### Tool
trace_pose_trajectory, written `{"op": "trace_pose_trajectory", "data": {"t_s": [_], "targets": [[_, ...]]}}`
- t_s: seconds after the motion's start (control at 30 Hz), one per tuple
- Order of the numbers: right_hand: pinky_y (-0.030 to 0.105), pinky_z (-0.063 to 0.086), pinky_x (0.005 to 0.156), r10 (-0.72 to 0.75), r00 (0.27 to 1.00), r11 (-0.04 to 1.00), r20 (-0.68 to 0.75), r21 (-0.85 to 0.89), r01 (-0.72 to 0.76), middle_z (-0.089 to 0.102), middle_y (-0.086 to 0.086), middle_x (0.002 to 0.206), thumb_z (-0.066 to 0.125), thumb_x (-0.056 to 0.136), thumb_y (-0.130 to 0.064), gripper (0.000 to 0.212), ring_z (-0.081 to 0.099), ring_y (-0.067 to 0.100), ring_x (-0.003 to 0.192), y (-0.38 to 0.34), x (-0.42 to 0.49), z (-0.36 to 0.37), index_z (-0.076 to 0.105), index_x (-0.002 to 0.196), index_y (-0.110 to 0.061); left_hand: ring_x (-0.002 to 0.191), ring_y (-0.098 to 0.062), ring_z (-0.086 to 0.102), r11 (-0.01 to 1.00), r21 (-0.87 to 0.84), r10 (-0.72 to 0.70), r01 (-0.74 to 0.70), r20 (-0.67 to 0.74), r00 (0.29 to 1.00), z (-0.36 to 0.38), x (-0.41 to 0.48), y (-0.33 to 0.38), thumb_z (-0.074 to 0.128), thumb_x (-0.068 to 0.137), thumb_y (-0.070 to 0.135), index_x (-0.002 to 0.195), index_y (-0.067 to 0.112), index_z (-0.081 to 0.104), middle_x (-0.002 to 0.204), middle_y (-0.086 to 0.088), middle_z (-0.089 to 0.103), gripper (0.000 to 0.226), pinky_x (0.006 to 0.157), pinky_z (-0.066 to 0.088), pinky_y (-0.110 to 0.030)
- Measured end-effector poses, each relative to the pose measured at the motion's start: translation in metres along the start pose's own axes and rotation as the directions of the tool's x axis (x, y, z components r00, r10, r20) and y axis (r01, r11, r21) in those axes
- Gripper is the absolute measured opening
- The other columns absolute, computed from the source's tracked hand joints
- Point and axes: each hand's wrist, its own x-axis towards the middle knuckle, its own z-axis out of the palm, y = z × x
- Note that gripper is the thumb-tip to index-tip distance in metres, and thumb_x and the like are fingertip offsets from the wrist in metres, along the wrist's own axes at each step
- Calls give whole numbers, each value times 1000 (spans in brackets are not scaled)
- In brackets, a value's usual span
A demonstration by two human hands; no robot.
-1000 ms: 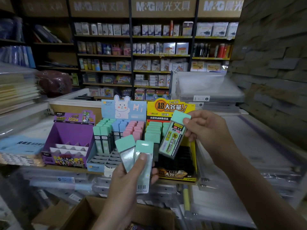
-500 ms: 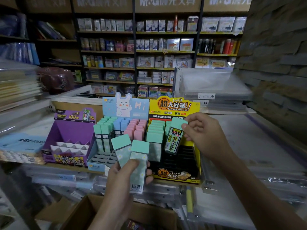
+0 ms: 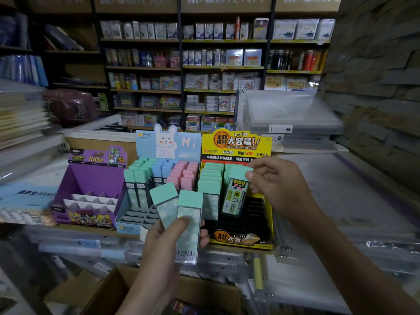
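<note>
My left hand (image 3: 169,243) grips two mint-capped lead-refill cases (image 3: 181,214) with a daisy print, fanned out, thumb pressed on the front one. My right hand (image 3: 276,185) pinches the mint cap of a third case (image 3: 236,194), which stands upright in the right column of the yellow-and-black display box (image 3: 241,241). That box holds rows of mint-capped cases (image 3: 210,176) at its back, and dark slots show at its front.
Left of it stands a blue bunny display box (image 3: 131,220) with mint, blue and pink cases, then a purple display box (image 3: 91,185). An open cardboard carton (image 3: 118,289) sits below. Clear plastic folders (image 3: 341,194) lie at the right, stocked shelves behind.
My right hand has lowered its case from mid-air down into the yellow display box. My left hand with its two cases stayed roughly in place.
</note>
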Motion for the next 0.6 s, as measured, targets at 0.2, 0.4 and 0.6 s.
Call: {"op": "trace_pose_trajectory", "data": {"t_s": [0.2, 0.4, 0.6], "targets": [[42, 61, 72, -59, 998, 995, -25, -87, 57, 70, 4, 83, 71, 90, -8, 10, 68, 18, 76, -3, -1, 0, 72, 99, -12, 75, -34, 74, 1000, 9, -2, 2, 16, 1000, 1, -1, 1, 72, 73, 19, 99, 10, 79, 91, -26, 75, 29, 64, 62, -37], [46, 59, 72, -44, 999, 996, -7, -74, 43, 69, 8, 81, 70, 90, -8, 10, 67, 21, 75, -4, -2, -1, 72, 98, -13, 75, -34, 74, 1000, 2, -15, 15, 10, 1000, -1, -1, 0, 72, 74, 19, 100, 8, 78, 92, -27, 74, 29, 64, 61, -37], [40, 62, 71, -49, 999, 994, 7, -102, 50, 72, 2, 80, 70, 90, -9, 12, 69, 15, 73, -4, -2, 0, 72, 99, -16, 76, -35, 74, 1000, -14, -25, 25, -5, 1000, -4, 0, 0, 70, 81, 14, 113, 4, 72, 96, -28, 73, 33, 64, 61, -37]]}}
